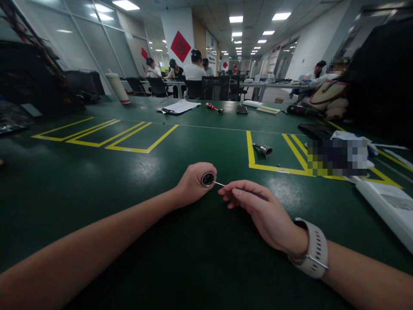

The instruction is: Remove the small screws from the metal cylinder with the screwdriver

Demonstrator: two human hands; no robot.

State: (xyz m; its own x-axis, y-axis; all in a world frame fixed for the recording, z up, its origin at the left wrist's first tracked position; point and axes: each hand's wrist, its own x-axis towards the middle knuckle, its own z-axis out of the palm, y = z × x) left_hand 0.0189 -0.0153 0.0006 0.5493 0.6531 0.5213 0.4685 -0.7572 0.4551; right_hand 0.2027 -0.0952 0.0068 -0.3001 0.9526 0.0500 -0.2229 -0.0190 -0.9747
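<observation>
My left hand (193, 183) is wrapped round a metal cylinder, and only the cylinder's round open end (208, 179) shows, facing me with a dark inside. Between the thumb and fingers of my right hand (258, 206) lies a thin screwdriver (220, 184) with a dark handle. Its slim metal shaft points left and the tip meets the cylinder's rim; whether it goes inside I cannot tell. Beyond my right hand, a similar bell-shaped metal part (264, 150) rests on its side within yellow tape, and a small dark piece (278, 165) lies near it.
Further back on the green table (155, 254) are a clipboard with papers (180, 106), a red-and-black screwdriver (211, 106), a phone (241, 109) and a pale tumbler (118, 88). A white box (387, 211) lies at the right edge. Several people sit at far tables.
</observation>
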